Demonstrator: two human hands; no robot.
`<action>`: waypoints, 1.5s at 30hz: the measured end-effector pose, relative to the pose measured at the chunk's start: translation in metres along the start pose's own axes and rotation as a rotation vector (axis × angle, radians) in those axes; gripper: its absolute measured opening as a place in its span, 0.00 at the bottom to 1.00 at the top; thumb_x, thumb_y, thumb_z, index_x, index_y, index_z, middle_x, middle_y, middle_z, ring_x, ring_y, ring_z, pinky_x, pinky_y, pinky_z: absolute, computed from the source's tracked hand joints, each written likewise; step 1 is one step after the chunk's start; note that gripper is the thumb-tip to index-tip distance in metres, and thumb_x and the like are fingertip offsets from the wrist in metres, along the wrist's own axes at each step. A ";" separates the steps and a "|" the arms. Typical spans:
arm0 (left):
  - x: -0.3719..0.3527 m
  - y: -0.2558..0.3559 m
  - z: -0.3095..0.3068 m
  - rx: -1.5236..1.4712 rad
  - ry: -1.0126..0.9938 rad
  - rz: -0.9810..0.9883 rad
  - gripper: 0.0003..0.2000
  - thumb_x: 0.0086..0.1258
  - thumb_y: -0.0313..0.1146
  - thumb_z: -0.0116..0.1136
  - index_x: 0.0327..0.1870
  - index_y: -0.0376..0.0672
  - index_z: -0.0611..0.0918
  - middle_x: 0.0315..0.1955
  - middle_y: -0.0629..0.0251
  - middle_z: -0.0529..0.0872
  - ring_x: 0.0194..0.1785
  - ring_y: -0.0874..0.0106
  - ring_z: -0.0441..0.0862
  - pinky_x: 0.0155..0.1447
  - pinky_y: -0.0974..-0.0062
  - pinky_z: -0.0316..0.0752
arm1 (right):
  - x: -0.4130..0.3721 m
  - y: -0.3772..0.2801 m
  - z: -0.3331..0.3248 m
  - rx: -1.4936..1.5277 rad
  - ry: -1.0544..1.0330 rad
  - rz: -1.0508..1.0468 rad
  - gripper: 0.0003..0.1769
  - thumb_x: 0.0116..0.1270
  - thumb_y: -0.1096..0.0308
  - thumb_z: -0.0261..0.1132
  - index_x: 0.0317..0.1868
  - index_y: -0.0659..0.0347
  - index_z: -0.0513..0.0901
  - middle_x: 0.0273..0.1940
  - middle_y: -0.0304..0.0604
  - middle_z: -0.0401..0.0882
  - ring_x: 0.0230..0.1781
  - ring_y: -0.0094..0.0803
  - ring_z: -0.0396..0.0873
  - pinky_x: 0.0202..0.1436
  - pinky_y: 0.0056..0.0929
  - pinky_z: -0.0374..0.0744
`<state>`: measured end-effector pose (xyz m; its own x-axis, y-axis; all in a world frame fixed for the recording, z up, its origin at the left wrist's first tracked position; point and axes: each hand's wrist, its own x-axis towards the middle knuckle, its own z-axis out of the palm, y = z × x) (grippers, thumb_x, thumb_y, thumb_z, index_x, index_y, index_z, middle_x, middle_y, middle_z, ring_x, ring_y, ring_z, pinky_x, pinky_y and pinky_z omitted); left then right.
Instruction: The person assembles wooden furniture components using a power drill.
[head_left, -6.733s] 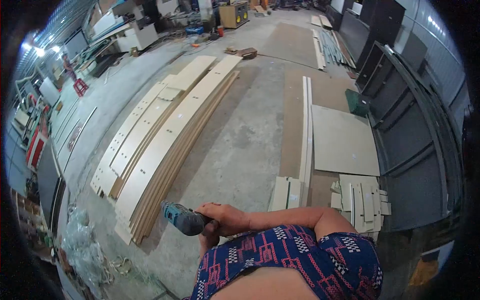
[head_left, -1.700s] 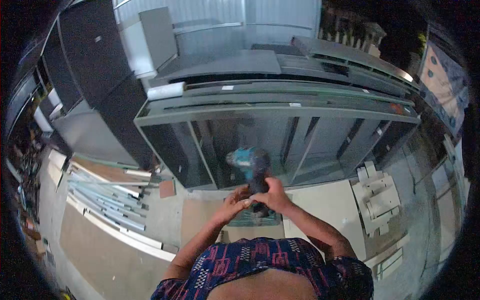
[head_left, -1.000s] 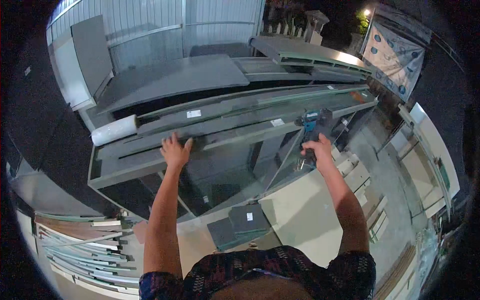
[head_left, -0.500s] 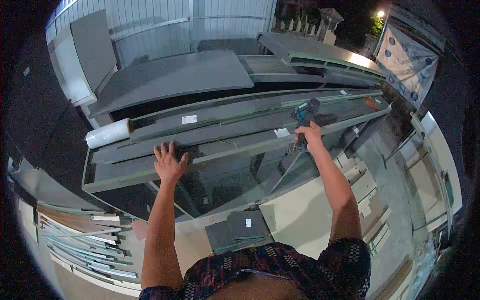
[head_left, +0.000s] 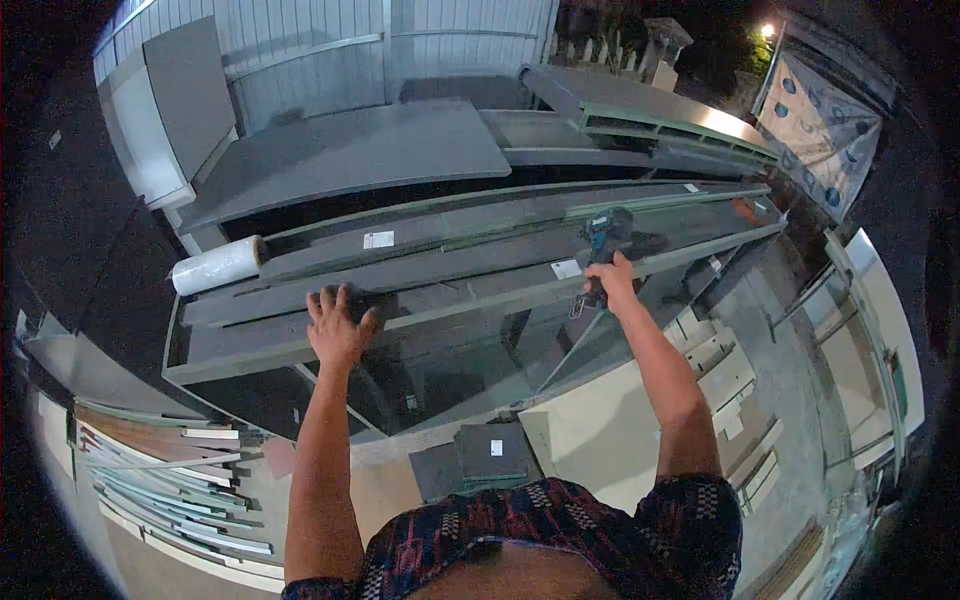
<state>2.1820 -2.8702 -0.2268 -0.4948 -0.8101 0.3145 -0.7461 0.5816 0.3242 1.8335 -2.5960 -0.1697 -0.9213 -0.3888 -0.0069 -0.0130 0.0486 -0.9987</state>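
Note:
A long grey cabinet frame [head_left: 450, 308] stretches across in front of me, with open compartments on its near side. My left hand [head_left: 338, 325] rests on its near top edge, fingers spread and holding nothing. My right hand [head_left: 612, 280] is wrapped round the handle of a teal and black cordless drill [head_left: 600, 238], held above the cabinet's top right of centre. Where the drill's tip points is hard to make out. Beside the drill a white label [head_left: 566, 269] is stuck on the panel, and another label [head_left: 379, 240] lies farther left.
A roll of clear wrap [head_left: 217, 266] sits at the cabinet's left end. Behind are a large grey panel [head_left: 360, 150] and another shelved unit [head_left: 650, 105]. Stacked strips [head_left: 180, 490] lie on the floor at left, cream boards [head_left: 590, 420] at right.
The drill in my right hand has turned and shifted slightly left, and my right hand moved a little left with it. My left hand stays in nearly the same place.

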 end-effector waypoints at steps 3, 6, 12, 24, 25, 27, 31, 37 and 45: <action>-0.002 0.001 0.002 -0.023 -0.006 0.000 0.32 0.55 0.54 0.55 0.61 0.50 0.69 0.63 0.56 0.62 0.68 0.49 0.52 0.58 0.48 0.63 | -0.009 -0.002 0.001 0.064 -0.016 -0.035 0.17 0.40 0.81 0.65 0.32 0.68 0.69 0.24 0.46 0.73 0.17 0.36 0.74 0.17 0.33 0.71; -0.001 0.003 -0.001 -0.039 -0.041 -0.004 0.32 0.55 0.55 0.54 0.61 0.51 0.69 0.64 0.56 0.61 0.69 0.49 0.50 0.59 0.48 0.62 | -0.006 0.004 -0.003 0.034 0.007 -0.032 0.18 0.45 0.83 0.62 0.38 0.68 0.67 0.24 0.45 0.75 0.16 0.34 0.74 0.17 0.32 0.74; -0.004 0.000 -0.006 -0.041 -0.061 -0.005 0.33 0.55 0.57 0.53 0.62 0.52 0.68 0.64 0.57 0.61 0.69 0.50 0.50 0.61 0.50 0.60 | -0.039 -0.018 0.019 0.080 -0.049 -0.028 0.14 0.42 0.81 0.63 0.31 0.66 0.70 0.23 0.45 0.74 0.17 0.36 0.74 0.18 0.33 0.73; -0.010 0.000 -0.003 -0.049 0.038 0.017 0.31 0.53 0.54 0.57 0.58 0.50 0.71 0.60 0.59 0.65 0.67 0.49 0.54 0.54 0.50 0.67 | -0.076 -0.023 0.068 0.041 -0.260 0.028 0.15 0.42 0.85 0.63 0.31 0.68 0.68 0.24 0.48 0.73 0.17 0.36 0.74 0.17 0.33 0.72; -0.011 0.000 -0.005 -0.050 0.032 0.012 0.31 0.53 0.54 0.58 0.58 0.50 0.71 0.60 0.59 0.65 0.67 0.49 0.54 0.54 0.50 0.67 | -0.079 -0.023 0.071 0.057 -0.270 0.033 0.15 0.42 0.85 0.63 0.31 0.69 0.68 0.24 0.48 0.73 0.17 0.36 0.74 0.17 0.33 0.72; -0.011 -0.002 -0.001 -0.052 0.045 0.025 0.31 0.53 0.54 0.58 0.58 0.50 0.71 0.60 0.59 0.65 0.67 0.49 0.54 0.54 0.51 0.67 | -0.082 -0.018 0.073 0.023 -0.234 0.049 0.15 0.42 0.84 0.63 0.32 0.68 0.69 0.24 0.48 0.74 0.17 0.36 0.73 0.17 0.33 0.72; -0.013 0.000 -0.006 -0.052 0.008 0.022 0.32 0.53 0.54 0.57 0.59 0.50 0.70 0.61 0.59 0.65 0.68 0.49 0.53 0.54 0.52 0.67 | -0.082 -0.014 0.070 -0.009 -0.276 0.038 0.14 0.48 0.81 0.62 0.35 0.68 0.69 0.23 0.47 0.75 0.15 0.35 0.75 0.19 0.33 0.76; -0.011 -0.007 -0.003 -0.034 0.028 0.024 0.32 0.54 0.55 0.57 0.60 0.49 0.70 0.61 0.57 0.65 0.67 0.48 0.54 0.53 0.52 0.68 | -0.089 -0.026 0.079 -0.115 -0.247 0.075 0.15 0.50 0.75 0.67 0.36 0.67 0.71 0.27 0.44 0.75 0.17 0.31 0.73 0.16 0.29 0.72; -0.016 -0.004 0.001 -0.023 0.058 0.045 0.33 0.54 0.56 0.55 0.60 0.47 0.70 0.60 0.59 0.65 0.66 0.48 0.55 0.54 0.51 0.67 | -0.078 0.006 0.072 -0.392 -0.208 0.019 0.27 0.53 0.61 0.70 0.47 0.68 0.68 0.39 0.47 0.72 0.27 0.32 0.75 0.18 0.27 0.74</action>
<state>2.1920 -2.8598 -0.2337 -0.5004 -0.7779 0.3800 -0.7130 0.6193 0.3288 1.9333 -2.6320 -0.1787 -0.8252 -0.5598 -0.0749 -0.1802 0.3866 -0.9045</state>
